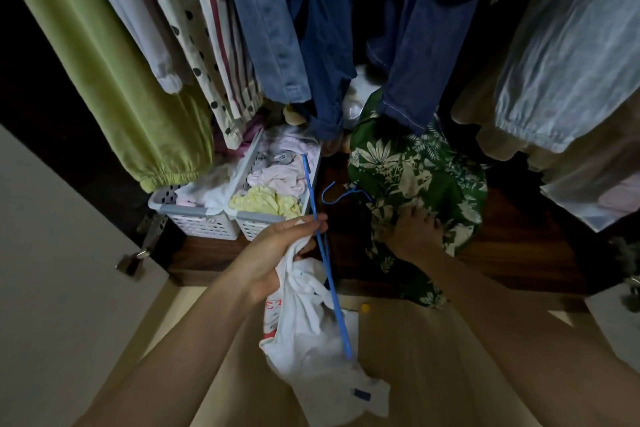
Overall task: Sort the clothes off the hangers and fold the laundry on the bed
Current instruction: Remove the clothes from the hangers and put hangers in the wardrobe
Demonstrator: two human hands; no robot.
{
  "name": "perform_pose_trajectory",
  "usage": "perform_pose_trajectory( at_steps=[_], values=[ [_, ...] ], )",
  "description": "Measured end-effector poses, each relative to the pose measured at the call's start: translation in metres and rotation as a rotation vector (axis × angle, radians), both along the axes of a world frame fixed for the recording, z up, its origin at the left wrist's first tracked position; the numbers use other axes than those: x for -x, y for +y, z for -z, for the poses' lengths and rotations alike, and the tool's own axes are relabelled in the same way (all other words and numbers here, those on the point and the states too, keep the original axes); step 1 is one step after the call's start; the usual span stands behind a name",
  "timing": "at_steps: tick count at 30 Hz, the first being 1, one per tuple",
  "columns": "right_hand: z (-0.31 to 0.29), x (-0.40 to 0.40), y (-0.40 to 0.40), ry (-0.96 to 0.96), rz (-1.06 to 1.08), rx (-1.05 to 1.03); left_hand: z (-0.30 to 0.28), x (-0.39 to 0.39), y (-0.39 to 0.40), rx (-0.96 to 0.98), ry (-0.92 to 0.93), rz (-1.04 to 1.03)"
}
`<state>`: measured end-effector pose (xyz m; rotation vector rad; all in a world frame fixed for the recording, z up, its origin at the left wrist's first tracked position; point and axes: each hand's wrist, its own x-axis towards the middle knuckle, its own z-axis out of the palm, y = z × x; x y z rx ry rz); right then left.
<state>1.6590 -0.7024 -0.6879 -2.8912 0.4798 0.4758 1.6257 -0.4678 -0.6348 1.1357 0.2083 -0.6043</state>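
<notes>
At lower centre, the left hand (280, 246) grips a bunched white garment (311, 322) together with a blue hanger (323, 253), whose rod slants up across the fingers and down over the cloth. Right of it, the right hand (417, 230) lies fingers spread, knuckles up, on a green floral garment (408, 163); whether it pinches the cloth cannot be told. A second blue hanger hook (334, 192) shows between the hands. Two white baskets (204, 218) of clothes sit behind, under hanging jeans (277, 28) and green trousers (114, 80).
</notes>
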Motion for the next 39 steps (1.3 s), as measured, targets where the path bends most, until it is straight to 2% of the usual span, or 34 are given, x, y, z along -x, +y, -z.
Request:
perform_pose_trajectory(
  at_steps=[3,5,7,10,12,13,15,16,18,19,20,21,23,25,28,32,39],
  values=[
    [0.017,-0.004,0.000,0.027,-0.030,0.069,0.002,-0.001,-0.007,-0.143,-0.040,-0.036],
    [0.023,-0.003,-0.003,-0.064,-0.070,0.094,0.004,-0.005,-0.009,-0.182,-0.043,-0.051],
    [0.024,0.000,-0.008,-0.106,-0.076,0.014,0.004,-0.007,-0.011,-0.219,-0.044,-0.074],
    [0.022,0.009,-0.018,-0.033,-0.106,-0.046,0.006,-0.007,-0.014,-0.303,-0.049,-0.109],
    [0.023,0.016,-0.025,0.034,-0.104,-0.138,0.008,-0.004,-0.013,-0.375,-0.053,-0.120],
    [0.022,0.021,-0.030,0.062,-0.074,-0.246,0.009,-0.002,-0.013,-0.405,-0.050,-0.122],
    [0.013,0.031,-0.042,0.086,0.059,-0.474,0.010,0.002,-0.014,-0.438,-0.047,-0.113],
    [0.006,0.036,-0.048,0.073,0.101,-0.501,0.009,0.005,-0.015,-0.437,-0.045,-0.107],
    [-0.005,0.047,-0.059,-0.036,0.051,-0.258,0.007,0.010,-0.017,-0.413,-0.039,-0.112],
    [-0.007,0.053,-0.061,-0.156,0.008,-0.129,0.007,0.013,-0.017,-0.404,-0.040,-0.117],
    [-0.009,0.059,-0.058,-0.282,-0.035,-0.092,0.007,0.015,-0.017,-0.388,-0.039,-0.126],
    [-0.010,0.064,-0.051,-0.396,-0.089,-0.145,0.007,0.018,-0.017,-0.374,-0.043,-0.138],
    [-0.008,0.068,-0.029,-0.496,-0.274,-0.229,0.007,0.022,-0.015,-0.373,-0.046,-0.172],
    [0.003,0.063,-0.006,-0.477,-0.456,-0.201,0.004,0.028,-0.010,-0.387,-0.052,-0.198],
    [0.021,0.048,0.022,-0.294,-0.566,-0.021,0.000,0.035,-0.001,-0.425,-0.066,-0.192],
    [0.029,0.033,0.039,-0.221,-0.459,0.321,0.002,0.040,0.006,-0.449,-0.104,-0.200],
    [0.033,0.015,0.028,-0.181,-0.329,0.405,0.009,0.038,0.008,-0.457,-0.127,-0.195]
  ],
)
